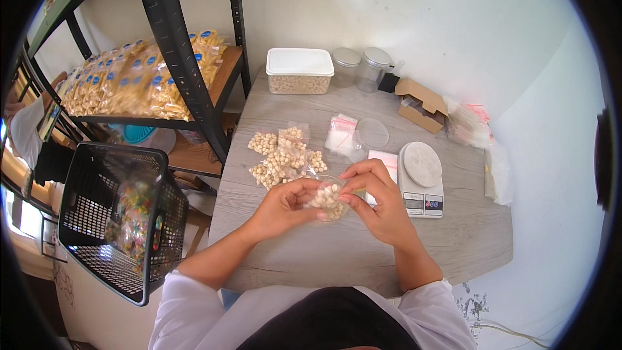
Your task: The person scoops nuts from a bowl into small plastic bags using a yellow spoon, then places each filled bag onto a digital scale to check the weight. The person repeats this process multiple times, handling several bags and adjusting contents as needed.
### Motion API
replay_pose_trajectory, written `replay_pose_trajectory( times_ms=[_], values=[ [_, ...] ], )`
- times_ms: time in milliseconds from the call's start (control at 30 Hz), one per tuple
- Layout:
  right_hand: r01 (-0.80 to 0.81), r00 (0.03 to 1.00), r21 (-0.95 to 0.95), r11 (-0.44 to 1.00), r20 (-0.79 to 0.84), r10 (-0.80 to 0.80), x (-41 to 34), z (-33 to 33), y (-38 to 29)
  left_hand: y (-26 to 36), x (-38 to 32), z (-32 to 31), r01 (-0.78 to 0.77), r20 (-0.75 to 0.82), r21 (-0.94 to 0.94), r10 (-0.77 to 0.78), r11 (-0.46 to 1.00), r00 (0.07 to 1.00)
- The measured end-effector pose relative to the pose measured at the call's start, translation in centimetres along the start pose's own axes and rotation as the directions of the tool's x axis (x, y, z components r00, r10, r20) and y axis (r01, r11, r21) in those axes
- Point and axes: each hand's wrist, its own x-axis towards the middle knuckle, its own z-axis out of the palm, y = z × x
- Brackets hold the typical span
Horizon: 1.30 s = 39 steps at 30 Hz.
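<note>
Between my hands is a small clear plastic bag (324, 197) of pale round nuts. My left hand (287, 209) grips its left side, while the fingertips of my right hand (379, 204) pinch its upper right edge. A clear round dish (336, 215) shows around and below the bag, with nuts visible through it; whether a hand supports it is hard to tell. Just beyond my left hand lie several filled bags of nuts (284, 159) in a pile. To the right of my right hand stands a white digital kitchen scale (422, 180) with a bare round platform.
Flat plastic zip bags (343, 133) and a clear round lid (373, 132) lie mid-table. Behind stand a white-lidded tub of nuts (300, 72), lidded jars (373, 69) and an open cardboard box (421, 106). At left are a black plastic crate (163, 194) and a shelf of snack bags (126, 82).
</note>
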Motion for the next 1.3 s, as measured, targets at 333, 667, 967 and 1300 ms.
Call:
replay_pose_trajectory(
  times_ms=[333,667,967,1300],
  values=[
    [0.02,0.999,-0.041,0.999,0.042,-0.018,0.1,0.0,0.4,-0.1,0.1,-0.1,0.062,-0.01,0.05,-0.061,0.997,0.998],
    [-0.175,0.983,0.217,0.96,-0.012,0.181,0.1,-0.5,0.6,-0.2,0.1,-0.4,-0.058,-0.005,0.095,0.058,0.994,0.998],
    [-0.345,0.839,0.032,0.938,-0.438,0.324,0.0,-8.5,7.6,-0.1,0.9,-1.6,-0.091,-0.175,0.109,0.109,0.99,0.978],
    [-0.608,0.615,0.023,0.794,-0.619,0.488,-8.9,-14.0,19.8,-1.7,1.3,-2.4,-0.075,-0.272,0.193,0.127,0.978,0.954]
  ],
)
